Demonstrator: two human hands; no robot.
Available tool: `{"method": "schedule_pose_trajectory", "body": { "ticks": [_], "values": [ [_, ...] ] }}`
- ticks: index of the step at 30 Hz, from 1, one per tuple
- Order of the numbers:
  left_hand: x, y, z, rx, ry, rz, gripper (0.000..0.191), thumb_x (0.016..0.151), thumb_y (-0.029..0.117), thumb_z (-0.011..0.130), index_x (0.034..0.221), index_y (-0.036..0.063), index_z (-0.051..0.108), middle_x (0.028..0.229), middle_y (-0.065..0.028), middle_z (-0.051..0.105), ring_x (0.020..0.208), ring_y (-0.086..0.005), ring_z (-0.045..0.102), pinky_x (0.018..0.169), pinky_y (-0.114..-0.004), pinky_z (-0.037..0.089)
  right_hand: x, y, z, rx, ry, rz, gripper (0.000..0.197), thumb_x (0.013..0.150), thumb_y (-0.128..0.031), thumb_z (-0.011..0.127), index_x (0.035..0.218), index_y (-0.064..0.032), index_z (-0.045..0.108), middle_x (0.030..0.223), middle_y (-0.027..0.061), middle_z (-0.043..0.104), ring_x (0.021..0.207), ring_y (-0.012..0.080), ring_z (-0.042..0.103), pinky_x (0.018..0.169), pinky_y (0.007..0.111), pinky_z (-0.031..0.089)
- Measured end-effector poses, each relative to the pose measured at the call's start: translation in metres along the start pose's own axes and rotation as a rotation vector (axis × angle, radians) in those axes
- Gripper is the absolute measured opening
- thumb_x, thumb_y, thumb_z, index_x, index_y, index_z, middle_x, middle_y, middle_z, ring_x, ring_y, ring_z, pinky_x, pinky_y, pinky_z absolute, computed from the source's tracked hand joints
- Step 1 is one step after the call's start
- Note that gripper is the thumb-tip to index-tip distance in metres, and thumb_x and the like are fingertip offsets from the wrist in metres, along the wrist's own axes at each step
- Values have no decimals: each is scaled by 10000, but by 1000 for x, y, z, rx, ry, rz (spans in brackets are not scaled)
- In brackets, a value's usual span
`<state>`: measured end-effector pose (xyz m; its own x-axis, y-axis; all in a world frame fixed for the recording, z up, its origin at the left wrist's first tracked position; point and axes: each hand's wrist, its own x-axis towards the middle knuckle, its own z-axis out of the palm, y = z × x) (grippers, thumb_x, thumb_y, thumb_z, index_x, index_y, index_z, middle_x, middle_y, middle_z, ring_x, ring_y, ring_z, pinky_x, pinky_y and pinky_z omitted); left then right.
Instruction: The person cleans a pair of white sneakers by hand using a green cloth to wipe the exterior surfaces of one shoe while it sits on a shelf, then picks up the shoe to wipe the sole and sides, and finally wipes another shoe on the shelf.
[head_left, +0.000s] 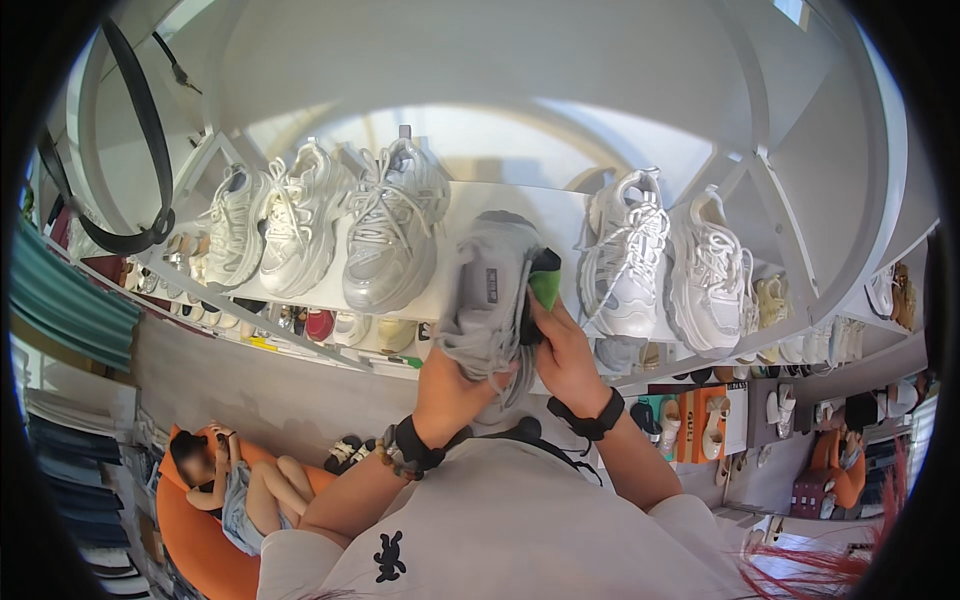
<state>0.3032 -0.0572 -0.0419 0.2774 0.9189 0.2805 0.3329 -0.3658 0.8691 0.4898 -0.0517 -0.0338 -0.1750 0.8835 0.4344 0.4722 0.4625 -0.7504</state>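
Just in front of the shelf, my left hand (454, 394) grips a pale grey chunky sneaker (480, 319) by its front end. The shoe's opening faces up, and a dark label shows on its insole. At the shoe's right side, my right hand (570, 360) holds a green and black cloth or pad (547, 281) against the upper. Part of the pad is hidden by the fingers. Left of the held shoe stands a silver-white sneaker (390, 247) with tied laces. To its right is a white laced sneaker (626, 262).
The white shelf (559, 210) carries several more sneakers, among them a cream one (300, 232). A black strap (146, 127) hangs at the upper left. A person (247, 487) reclines on an orange beanbag (184, 517) at lower left. Shoe boxes (694, 420) stand lower right.
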Motion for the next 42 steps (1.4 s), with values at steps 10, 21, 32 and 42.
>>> {"method": "schedule_pose_trajectory", "body": {
  "ticks": [10, 21, 32, 42],
  "values": [
    [4, -6, -14, -445, 97, -83, 474, 736, 31, 714, 1174, -21, 540, 1078, -99, 627, 977, -177, 595, 857, -302, 470, -11, -31, 12, -158, -89, -213, 522, 748, 79, 523, 1262, -15, 513, 1239, 244, 492, 1134, 436, 476, 967, 469, 401],
    [6, 1, -20, -333, 63, -187, 340, 801, 3, 679, 1115, -40, 557, 1022, -91, 627, 941, -171, 587, 834, -302, 467, -63, -30, 2, -114, -246, -205, 549, 717, 88, 509, 1247, -47, 557, 1199, 216, 538, 1168, 389, 494, 1046, 462, 371],
    [11, -3, -7, -136, 76, -58, 567, 749, 43, 749, 1229, -3, 451, 1095, -109, 587, 978, -168, 581, 832, -282, 474, -30, -24, -1, -84, -97, -23, 625, 697, 128, 413, 1309, 16, 475, 1272, 255, 487, 1207, 424, 453, 1027, 411, 363],
    [28, 22, -36, -164, -187, -279, 1129, 660, 113, 848, 1453, 139, 45, 1187, -183, 484, 1136, -336, 533, 842, -433, 519, -40, 11, 0, 65, 128, 107, 542, 742, 97, 387, 1268, 16, 488, 1055, 236, 560, 972, 392, 556, 873, 343, 435]
  ]
}}
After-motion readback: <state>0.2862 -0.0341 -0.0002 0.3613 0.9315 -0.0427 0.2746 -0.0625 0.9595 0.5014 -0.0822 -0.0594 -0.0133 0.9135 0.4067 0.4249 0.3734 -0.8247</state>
